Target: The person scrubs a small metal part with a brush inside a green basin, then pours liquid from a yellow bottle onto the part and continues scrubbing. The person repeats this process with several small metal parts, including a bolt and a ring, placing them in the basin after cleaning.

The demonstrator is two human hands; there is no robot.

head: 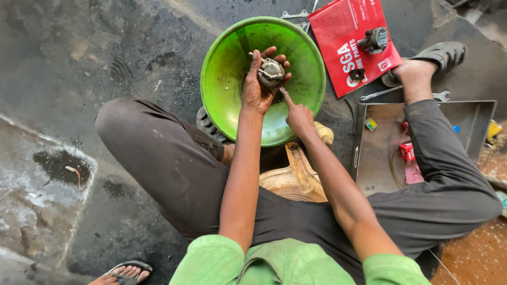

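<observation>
A round metal part (271, 72) sat gripped in the left hand (259, 84) above the green basin (227, 68); the right hand (297, 113), forefinger out and holding nothing, poked beneath it. Right of the basin lay a red packet (343, 47)

A single camera worn on the person's head looks almost straight down, close over their own arms and lap. It takes in the green bowl (222, 68) held above the floor (79, 53), with a metal tray (475, 113) at the right edge.
</observation>
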